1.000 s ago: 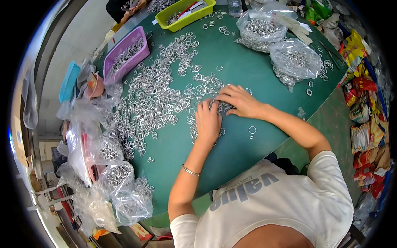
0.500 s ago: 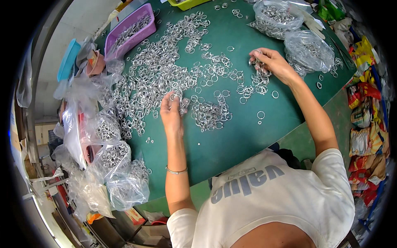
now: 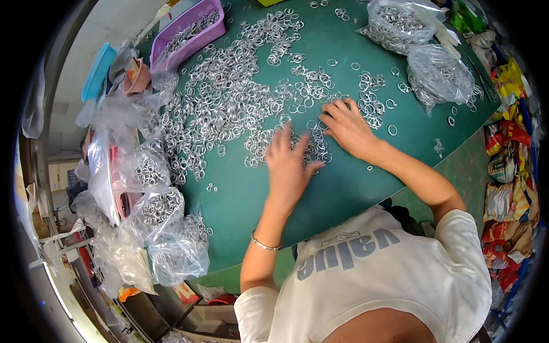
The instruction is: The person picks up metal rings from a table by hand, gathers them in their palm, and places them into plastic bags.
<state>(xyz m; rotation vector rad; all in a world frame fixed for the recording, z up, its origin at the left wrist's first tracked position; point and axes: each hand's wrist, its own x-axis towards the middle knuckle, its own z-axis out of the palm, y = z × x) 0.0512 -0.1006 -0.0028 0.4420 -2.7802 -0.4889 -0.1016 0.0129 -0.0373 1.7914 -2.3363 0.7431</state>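
- Head view: your left hand (image 3: 289, 166) and right hand (image 3: 349, 128), spread apart half a second ago, now lie side by side, fingers splayed flat, gripping nothing.
- Both press the small cluster of metal rings (image 3: 309, 146) on the green table (image 3: 320, 194), near the main heap (image 3: 229, 108); you are gathering.

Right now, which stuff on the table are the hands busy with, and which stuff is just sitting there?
Busy with:
- left hand and right hand, flat on the loose metal rings
- green table they lie on

Just sitting there:
- purple tray of rings
- clear bags of rings, far right
- more bags, left edge
- blue lid
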